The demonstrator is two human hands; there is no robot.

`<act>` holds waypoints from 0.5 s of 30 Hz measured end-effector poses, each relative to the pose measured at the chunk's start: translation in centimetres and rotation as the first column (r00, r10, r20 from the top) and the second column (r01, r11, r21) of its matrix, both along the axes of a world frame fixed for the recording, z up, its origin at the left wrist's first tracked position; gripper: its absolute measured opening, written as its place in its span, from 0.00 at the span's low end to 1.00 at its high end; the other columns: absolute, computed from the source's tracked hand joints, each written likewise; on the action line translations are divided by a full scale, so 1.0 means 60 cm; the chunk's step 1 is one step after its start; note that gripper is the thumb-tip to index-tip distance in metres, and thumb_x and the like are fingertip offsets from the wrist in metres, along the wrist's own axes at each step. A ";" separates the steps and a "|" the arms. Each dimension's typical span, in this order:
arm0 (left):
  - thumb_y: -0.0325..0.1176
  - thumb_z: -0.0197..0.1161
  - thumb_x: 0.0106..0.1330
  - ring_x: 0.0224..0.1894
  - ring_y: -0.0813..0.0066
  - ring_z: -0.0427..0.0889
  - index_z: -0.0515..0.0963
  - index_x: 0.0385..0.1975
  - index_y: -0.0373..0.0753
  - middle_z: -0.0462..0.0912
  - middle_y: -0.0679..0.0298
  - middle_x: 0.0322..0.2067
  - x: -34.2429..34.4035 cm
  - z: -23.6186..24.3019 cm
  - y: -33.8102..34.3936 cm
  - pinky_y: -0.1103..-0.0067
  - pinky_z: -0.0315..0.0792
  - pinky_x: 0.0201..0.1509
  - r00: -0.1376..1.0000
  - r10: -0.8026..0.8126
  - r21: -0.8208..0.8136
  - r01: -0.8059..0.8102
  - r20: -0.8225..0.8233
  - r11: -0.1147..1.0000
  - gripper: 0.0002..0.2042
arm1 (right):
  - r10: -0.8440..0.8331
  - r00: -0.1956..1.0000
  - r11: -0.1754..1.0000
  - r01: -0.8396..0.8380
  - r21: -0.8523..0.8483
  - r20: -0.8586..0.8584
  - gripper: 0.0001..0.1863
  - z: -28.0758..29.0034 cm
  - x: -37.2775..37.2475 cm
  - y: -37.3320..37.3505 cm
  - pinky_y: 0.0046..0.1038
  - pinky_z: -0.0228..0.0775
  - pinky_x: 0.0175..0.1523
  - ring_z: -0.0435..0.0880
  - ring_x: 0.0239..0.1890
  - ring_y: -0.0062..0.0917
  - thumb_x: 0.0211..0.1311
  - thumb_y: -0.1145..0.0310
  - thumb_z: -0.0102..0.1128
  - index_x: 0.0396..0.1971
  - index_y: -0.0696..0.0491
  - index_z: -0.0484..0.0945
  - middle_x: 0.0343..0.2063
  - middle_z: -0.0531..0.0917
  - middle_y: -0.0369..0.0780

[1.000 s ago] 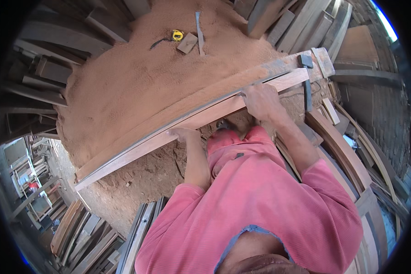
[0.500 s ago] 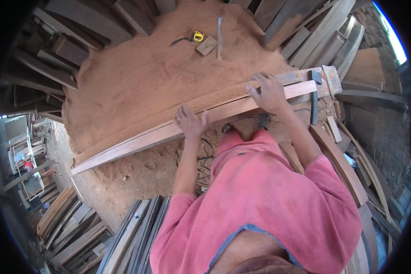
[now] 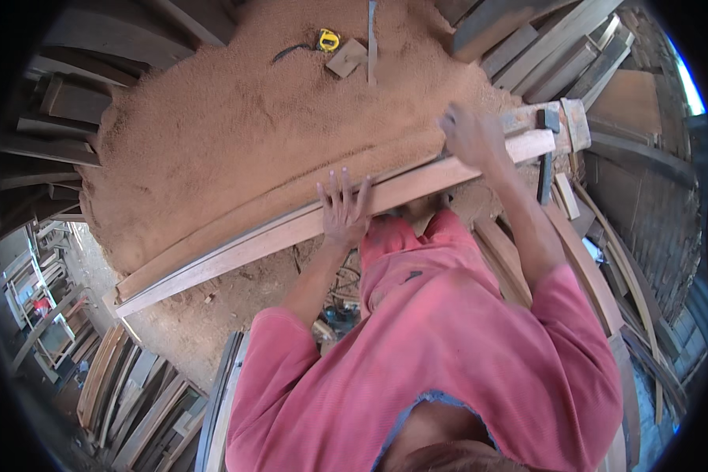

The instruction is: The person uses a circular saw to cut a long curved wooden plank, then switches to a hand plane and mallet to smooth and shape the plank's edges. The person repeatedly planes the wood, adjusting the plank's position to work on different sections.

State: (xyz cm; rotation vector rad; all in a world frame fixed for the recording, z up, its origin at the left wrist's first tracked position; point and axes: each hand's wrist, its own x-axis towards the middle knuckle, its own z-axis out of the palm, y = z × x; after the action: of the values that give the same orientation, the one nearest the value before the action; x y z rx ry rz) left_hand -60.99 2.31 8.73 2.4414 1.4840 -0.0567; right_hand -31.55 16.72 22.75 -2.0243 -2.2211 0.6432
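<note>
Left hand (image 3: 346,212) lies open, fingers spread over the pale plank (image 3: 417,187) slanting before the person (image 3: 433,338), apparently steadying it; right hand (image 3: 473,140) blurs above its far edge, grip impossible to tell, dark hammer-like tool (image 3: 549,119) by the right end.

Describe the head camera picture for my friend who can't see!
A person in a pink shirt has their left hand spread over a long, pale wooden board; the blurred right hand is farther right. Beyond, a yellow tape measure and small wood block lie on reddish-brown dust, with planks around.
</note>
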 end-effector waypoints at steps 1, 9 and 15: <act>0.46 0.74 0.55 0.77 0.31 0.42 0.51 0.78 0.55 0.46 0.40 0.75 -0.009 0.014 -0.010 0.35 0.34 0.74 1.000 -0.019 -0.090 0.017 -0.023 0.996 0.50 | -0.008 1.000 1.000 0.009 -0.022 0.020 0.14 -0.001 0.000 0.018 0.49 0.75 0.43 0.85 0.38 0.52 0.66 0.58 0.61 0.34 0.55 0.81 0.30 0.85 0.52; 0.47 0.73 0.56 0.78 0.31 0.37 0.48 0.78 0.56 0.42 0.40 0.76 0.001 0.016 0.047 0.34 0.32 0.74 0.996 -0.033 -0.197 0.017 -0.081 0.980 0.51 | -0.094 0.995 0.994 0.094 -0.051 0.020 0.14 0.006 0.003 0.003 0.50 0.75 0.43 0.85 0.38 0.52 0.67 0.58 0.60 0.36 0.55 0.82 0.32 0.86 0.52; 0.45 0.72 0.57 0.77 0.30 0.41 0.51 0.78 0.56 0.43 0.41 0.77 -0.001 0.000 0.013 0.35 0.37 0.74 0.999 -0.033 -0.122 0.031 -0.014 0.992 0.48 | -0.206 0.978 0.975 0.208 0.076 -0.040 0.15 0.004 0.000 -0.082 0.51 0.74 0.42 0.85 0.37 0.53 0.67 0.57 0.60 0.33 0.56 0.80 0.30 0.85 0.52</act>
State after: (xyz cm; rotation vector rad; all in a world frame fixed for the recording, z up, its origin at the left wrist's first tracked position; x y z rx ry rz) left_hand -61.02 3.09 8.73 2.3725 1.4049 -0.1693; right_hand -31.56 11.81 22.99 -2.1506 -1.9493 0.5514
